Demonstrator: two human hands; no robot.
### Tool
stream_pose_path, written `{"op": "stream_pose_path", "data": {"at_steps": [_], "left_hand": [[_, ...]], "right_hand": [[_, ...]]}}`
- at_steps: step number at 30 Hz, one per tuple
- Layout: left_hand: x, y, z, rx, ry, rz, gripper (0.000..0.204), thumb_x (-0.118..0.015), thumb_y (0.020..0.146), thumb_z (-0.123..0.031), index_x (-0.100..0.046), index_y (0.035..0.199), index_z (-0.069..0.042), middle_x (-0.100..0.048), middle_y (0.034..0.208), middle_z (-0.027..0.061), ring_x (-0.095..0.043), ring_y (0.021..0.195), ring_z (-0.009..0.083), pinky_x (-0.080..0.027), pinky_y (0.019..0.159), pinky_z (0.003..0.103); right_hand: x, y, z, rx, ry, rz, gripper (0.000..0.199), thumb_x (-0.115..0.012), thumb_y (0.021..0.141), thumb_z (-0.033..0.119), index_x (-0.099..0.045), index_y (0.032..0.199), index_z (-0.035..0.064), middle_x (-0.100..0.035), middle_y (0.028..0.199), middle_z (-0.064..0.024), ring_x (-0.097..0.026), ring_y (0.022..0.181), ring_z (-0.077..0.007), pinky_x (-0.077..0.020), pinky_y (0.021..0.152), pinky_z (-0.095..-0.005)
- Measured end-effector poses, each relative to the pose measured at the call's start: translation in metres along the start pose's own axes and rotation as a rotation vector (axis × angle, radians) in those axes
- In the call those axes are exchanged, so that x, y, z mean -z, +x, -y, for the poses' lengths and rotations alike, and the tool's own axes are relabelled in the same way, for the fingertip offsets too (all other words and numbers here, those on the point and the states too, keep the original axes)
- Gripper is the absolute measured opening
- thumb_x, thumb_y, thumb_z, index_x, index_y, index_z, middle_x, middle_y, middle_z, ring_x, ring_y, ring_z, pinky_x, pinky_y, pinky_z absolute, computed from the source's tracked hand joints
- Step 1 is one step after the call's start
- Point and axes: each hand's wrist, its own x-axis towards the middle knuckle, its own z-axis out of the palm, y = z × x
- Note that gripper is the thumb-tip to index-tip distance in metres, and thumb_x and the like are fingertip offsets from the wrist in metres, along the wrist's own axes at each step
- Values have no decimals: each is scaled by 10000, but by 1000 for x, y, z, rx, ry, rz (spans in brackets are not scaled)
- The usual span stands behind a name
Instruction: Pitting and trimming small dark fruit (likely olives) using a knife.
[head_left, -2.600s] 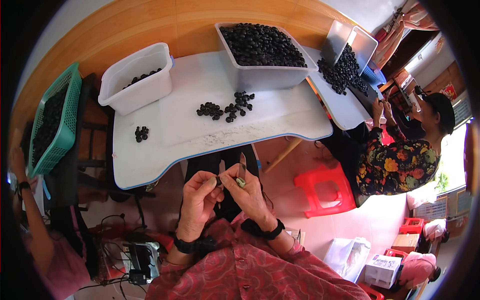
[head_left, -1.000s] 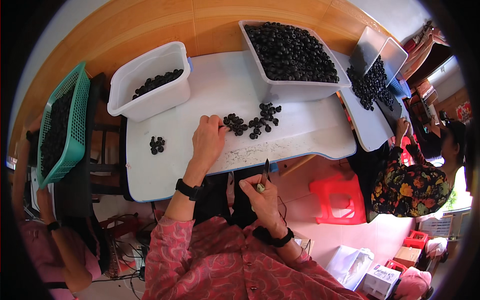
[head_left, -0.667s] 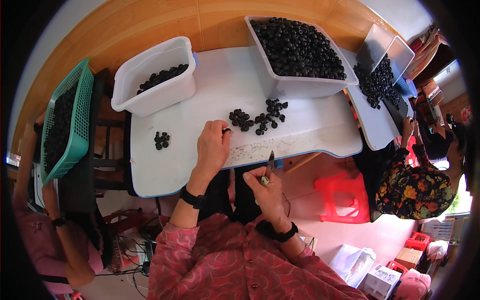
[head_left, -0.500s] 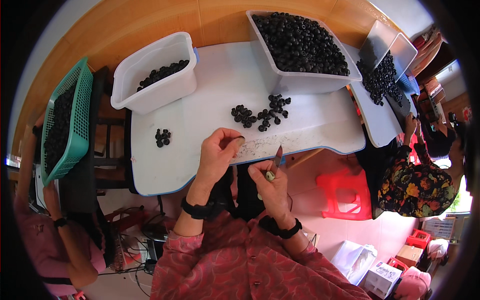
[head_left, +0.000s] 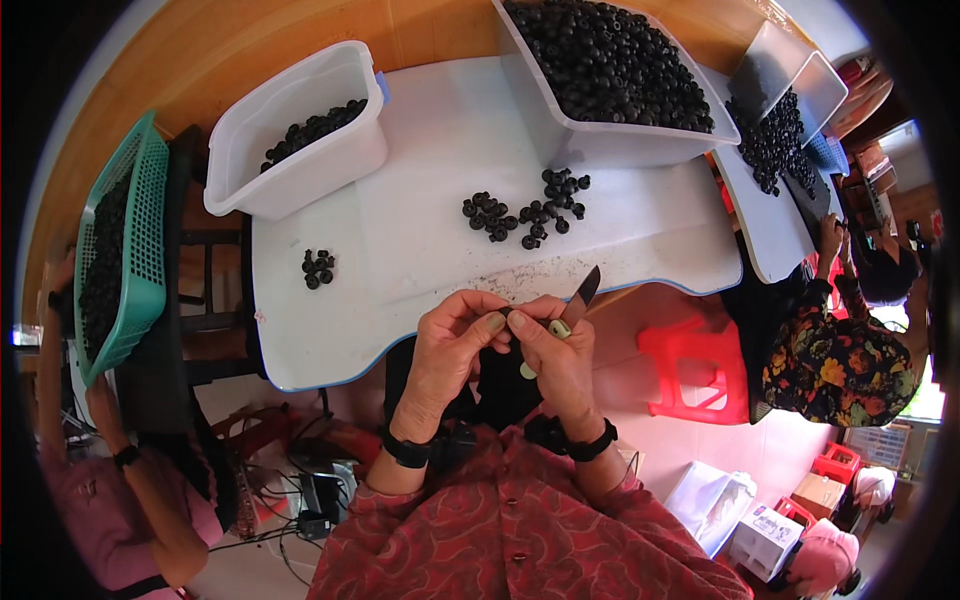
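Observation:
My left hand [head_left: 452, 345] is closed in a pinch on a small black round part [head_left: 505, 312], mostly hidden by the fingertips. My right hand [head_left: 558, 365] grips a knife [head_left: 585, 292] with a pale green handle, its dark blade pointing up and to the right. The right thumb and forefinger also meet at the black part, so both hands' fingertips touch. Just beyond them, dark crumbs [head_left: 530, 276] are scattered over the white table [head_left: 430, 150]. A loose group of black ring-shaped parts [head_left: 540, 212] lies farther back, and a smaller cluster [head_left: 318, 268] sits to the left.
A white tub [head_left: 290, 180] partly filled with black parts stands back left; a fuller clear tub [head_left: 640, 145] stands back right. At far left, a person holds a green basket [head_left: 150, 250]. A red stool [head_left: 695, 370] and another person in a flowered top [head_left: 835, 370] are at right.
My left hand has moved right and my right hand has come up beside it, so their fingertips now meet. The knife stays in the right hand, its blade now tilted further right.

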Motion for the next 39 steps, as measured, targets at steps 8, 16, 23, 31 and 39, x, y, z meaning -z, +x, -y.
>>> {"op": "stream_pose_path", "data": {"at_steps": [8,16,23,31,39], "left_hand": [[0,-5,-1,15,-127,36,146,-597,904,-50,-595,1036,12,-640,876,63,-609,718,112,-510,611,234],[-3,-10,-7,55,-349,53,149,-591,911,-68,-592,1042,3,-638,879,67,-584,695,115,-504,626,244],[0,-15,-7,33,-322,70,167,-584,916,-76,-579,1066,-2,-628,874,65,-590,703,109,-505,638,235],[0,-17,-6,26,-317,96,185,-599,905,-77,-571,1074,-5,-627,880,68,-603,713,120,-505,645,249],[5,-20,-4,-14,-312,83,191,-618,890,-62,-567,1064,-1,-622,866,71,-595,699,122,-498,633,250]], "right_hand": [[8,2,0,-96,29,106,131,-623,904,175,-623,902,44,-462,602,78,-347,504,5,-239,456,-173],[6,4,-10,390,-489,67,157,-553,891,50,-590,1036,4,-563,766,-63,-576,668,-192,-455,562,-296],[-2,-3,-5,493,-906,139,363,-542,765,-41,-579,1114,53,-564,928,-127,-631,737,-342,-521,606,-409],[-6,-3,-5,560,-981,109,360,-588,747,-12,-591,1102,41,-560,910,-114,-637,710,-321,-523,578,-395],[-8,-5,-5,564,-1013,126,339,-585,759,-5,-606,1094,40,-554,902,-108,-636,691,-310,-520,566,-379]]}}
